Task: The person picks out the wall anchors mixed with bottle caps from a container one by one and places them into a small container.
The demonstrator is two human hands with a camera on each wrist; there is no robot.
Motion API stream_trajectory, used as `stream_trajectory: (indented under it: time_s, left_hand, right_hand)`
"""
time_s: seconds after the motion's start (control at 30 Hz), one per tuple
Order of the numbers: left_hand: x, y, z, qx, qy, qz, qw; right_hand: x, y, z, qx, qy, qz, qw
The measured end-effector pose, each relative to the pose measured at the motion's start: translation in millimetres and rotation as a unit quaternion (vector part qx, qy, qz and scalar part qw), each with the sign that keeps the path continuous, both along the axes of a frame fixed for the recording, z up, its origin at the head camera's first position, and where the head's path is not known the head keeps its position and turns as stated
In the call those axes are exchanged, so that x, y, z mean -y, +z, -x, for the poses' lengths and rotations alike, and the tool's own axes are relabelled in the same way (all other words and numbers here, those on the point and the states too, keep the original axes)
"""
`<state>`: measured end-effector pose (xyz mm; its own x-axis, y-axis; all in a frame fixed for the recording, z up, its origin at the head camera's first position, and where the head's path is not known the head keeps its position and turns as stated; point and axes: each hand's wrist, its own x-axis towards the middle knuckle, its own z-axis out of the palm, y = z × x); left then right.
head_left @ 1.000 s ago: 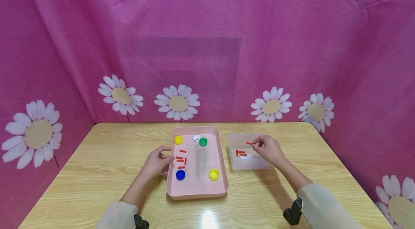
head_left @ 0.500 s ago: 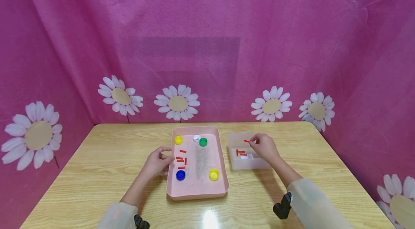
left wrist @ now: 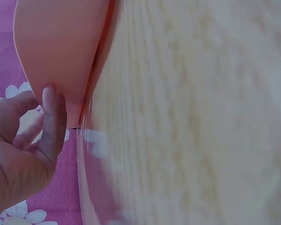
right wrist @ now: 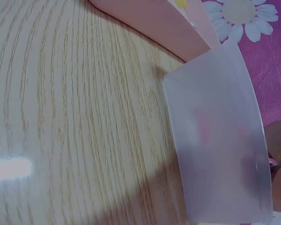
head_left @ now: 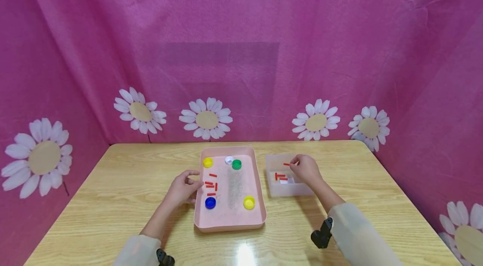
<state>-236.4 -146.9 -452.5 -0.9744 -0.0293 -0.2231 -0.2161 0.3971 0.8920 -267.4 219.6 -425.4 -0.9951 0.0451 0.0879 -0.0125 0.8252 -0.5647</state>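
My left hand (head_left: 181,189) holds the left rim of a pink tray (head_left: 228,228), its thumb over the edge and fingers against the outer wall (left wrist: 61,51), as the left wrist view shows. Several short red sticks (head_left: 216,187) lie in the tray's left half. Over a translucent plastic box (head_left: 292,191), my right hand (head_left: 306,169) pinches one red stick (head_left: 286,164) between thumb and fingertips. More red sticks (head_left: 281,175) lie inside this box beside a white piece (head_left: 286,181). In the right wrist view, the frosted wall (right wrist: 215,140) hides most of the hand.
Round caps sit in the tray: yellow (head_left: 208,162), white (head_left: 229,160) and green (head_left: 236,164) at the back, blue (head_left: 210,202) and a second yellow one (head_left: 249,203) at the front. A pink flowered curtain (head_left: 256,90) stands behind the wooden table (head_left: 113,190).
My right hand has shifted slightly left over the box with the red stick, and its forearm has swung inward. The left hand and the tray have stayed put.
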Motion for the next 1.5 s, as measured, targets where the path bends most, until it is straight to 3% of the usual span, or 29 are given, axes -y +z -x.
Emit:
stream_trajectory:
  time_s: [0.5, 0.83, 1.5]
  left_hand:
    - [0.5, -0.3, 1.8, -0.003, -0.001, -0.002, 1.0]
    - [1.3, -0.8, 2.6, 0.004, 0.0, 0.001, 1.0]
    - [0.7, -1.4, 2.9, 0.0, 0.0, 0.005, 1.0]
  right_hand:
    - [-0.1, 1.5, 0.3, 0.005, 0.002, 0.002, 1.0]
    - [0.0, 8.8, -1.0, -0.021, 0.014, 0.013, 0.9996]
    - [35.5, 20.4, -4.6, -0.044, 0.055, 0.072, 0.9949]
